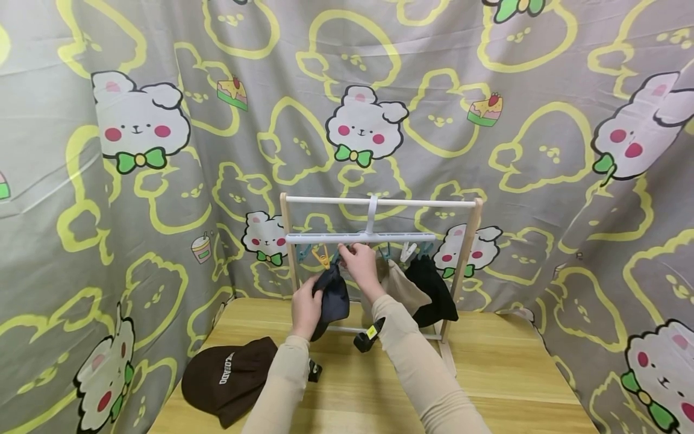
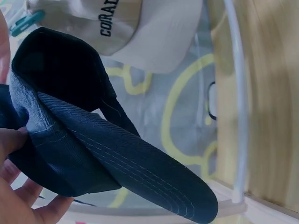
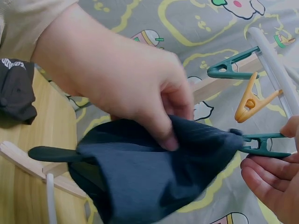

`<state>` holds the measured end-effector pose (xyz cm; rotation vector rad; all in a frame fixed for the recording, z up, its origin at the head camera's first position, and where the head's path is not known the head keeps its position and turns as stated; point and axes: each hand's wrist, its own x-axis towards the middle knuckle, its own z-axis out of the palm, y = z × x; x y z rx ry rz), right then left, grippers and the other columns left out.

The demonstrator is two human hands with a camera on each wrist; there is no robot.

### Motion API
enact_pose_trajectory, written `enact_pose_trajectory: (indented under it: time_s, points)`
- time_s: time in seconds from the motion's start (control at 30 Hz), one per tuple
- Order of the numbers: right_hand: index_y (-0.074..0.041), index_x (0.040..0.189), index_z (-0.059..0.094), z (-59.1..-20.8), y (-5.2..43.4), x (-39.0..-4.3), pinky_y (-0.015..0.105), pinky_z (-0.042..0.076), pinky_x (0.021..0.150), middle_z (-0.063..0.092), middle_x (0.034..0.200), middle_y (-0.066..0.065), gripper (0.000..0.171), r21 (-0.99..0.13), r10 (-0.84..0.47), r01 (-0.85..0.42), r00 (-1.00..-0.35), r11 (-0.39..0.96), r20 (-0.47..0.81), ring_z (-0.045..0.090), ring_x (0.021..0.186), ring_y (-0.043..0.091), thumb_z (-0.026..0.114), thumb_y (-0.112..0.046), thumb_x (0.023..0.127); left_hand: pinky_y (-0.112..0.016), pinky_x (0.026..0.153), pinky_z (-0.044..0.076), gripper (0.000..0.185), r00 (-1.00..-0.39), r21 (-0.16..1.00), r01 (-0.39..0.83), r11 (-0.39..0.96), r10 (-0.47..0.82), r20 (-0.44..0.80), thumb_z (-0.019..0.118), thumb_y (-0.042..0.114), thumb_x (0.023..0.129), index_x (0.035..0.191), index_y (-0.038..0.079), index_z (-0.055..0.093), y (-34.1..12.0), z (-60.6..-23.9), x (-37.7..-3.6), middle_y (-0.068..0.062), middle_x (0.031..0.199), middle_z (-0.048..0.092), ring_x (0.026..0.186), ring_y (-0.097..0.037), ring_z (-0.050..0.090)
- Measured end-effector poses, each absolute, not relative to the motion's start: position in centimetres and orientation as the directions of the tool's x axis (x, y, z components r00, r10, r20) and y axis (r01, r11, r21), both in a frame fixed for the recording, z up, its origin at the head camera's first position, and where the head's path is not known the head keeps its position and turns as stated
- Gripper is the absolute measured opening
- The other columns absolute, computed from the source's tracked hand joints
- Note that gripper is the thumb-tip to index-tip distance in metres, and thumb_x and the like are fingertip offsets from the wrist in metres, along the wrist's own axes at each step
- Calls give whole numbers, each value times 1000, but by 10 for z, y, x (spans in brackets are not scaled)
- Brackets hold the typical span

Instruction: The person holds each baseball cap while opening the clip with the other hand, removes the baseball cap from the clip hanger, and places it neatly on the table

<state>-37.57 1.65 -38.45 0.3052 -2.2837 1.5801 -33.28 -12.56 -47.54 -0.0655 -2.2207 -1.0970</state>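
A grey fabric curtain (image 1: 347, 175) printed with yellow outlines and white rabbits hangs behind both grips. Below them spreads a yellowish wood-grain table (image 1: 504, 374), bearing a rack of pale wooden posts and white bars (image 1: 467, 259), whose height presumably lets caps dangle freely. From its top bar a pale grey-blue plastic hanger (image 1: 360, 239) is suspended, just above the right grip (image 1: 360, 268).

Nearer the wearer than the left grip (image 1: 306, 306), to its left, a dark brown cloth cap with white lettering (image 1: 230, 377) lies unclipped. Right of the right grip hang a black cloth cap (image 1: 439, 295) and a beige cloth cap (image 1: 403, 289). The navy-blue cloth cap (image 1: 335, 301) is in the left grip, under the hanger; thumb and fingers pinch its fabric, seemingly to steady the edge at clip height.

The right grip pinches a dark teal plastic clip (image 3: 264, 150), probably to work its jaws, which meet the navy cap's edge (whether they bite cloth, I cannot tell). Beside it, an orange plastic clip (image 3: 251, 103) holds nothing.
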Motion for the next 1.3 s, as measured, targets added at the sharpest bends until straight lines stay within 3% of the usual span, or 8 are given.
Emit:
enact_pose_trajectory:
  time_s: [0.13,0.33,0.5,0.63,0.8,1.0,1.3]
  points:
    - [-16,57,38,-387,17,-376,23,45,52,67,70,25,49,-871,12,-358,-923,336,385,71,71,35,60,-38,95,-48,87,55,27,-798,717,279,639,-260,543,63,1,90,114,11,70,-128,-480,-328,-13,111,72,102,-33,69]
    - [-17,56,36,-384,15,-377,23,45,51,65,69,28,49,-872,24,-363,-920,327,392,71,66,31,61,-36,94,-48,85,56,24,-783,706,313,635,-249,571,63,3,91,113,9,70,-130,-478,-330,-15,109,72,99,-33,69]
    - [-17,57,34,-385,15,-377,25,44,50,63,69,31,50,-874,13,-363,-922,323,388,72,73,35,60,-36,95,-48,84,56,24,-783,700,303,647,-250,570,64,4,91,113,10,70,-134,-482,-332,-14,108,73,97,-33,70]
    - [-17,58,34,-385,16,-377,25,46,51,64,67,27,50,-875,17,-356,-924,327,382,72,74,35,60,-39,95,-47,84,56,24,-789,693,289,661,-246,563,64,5,90,113,10,70,-134,-485,-332,-14,108,73,97,-33,70]
    - [-17,57,34,-386,16,-379,26,49,52,60,56,13,50,-875,19,-359,-922,326,386,72,69,29,61,-39,94,-48,84,56,24,-784,692,288,662,-253,568,64,4,90,113,10,70,-135,-485,-333,-14,108,73,97,-34,70]
    - [-17,56,35,-386,17,-378,24,43,48,66,64,23,50,-868,19,-361,-921,341,390,70,60,16,60,-40,94,-47,83,57,23,-773,683,304,664,-247,584,65,4,90,112,9,71,-135,-486,-331,-14,107,73,96,-33,70]
    - [-17,57,36,-386,18,-377,24,40,48,68,66,22,51,-871,23,-345,-926,349,376,72,65,23,61,-42,93,-48,85,56,23,-782,697,302,651,-249,572,65,5,91,112,11,71,-136,-486,-328,-13,108,73,97,-33,70]
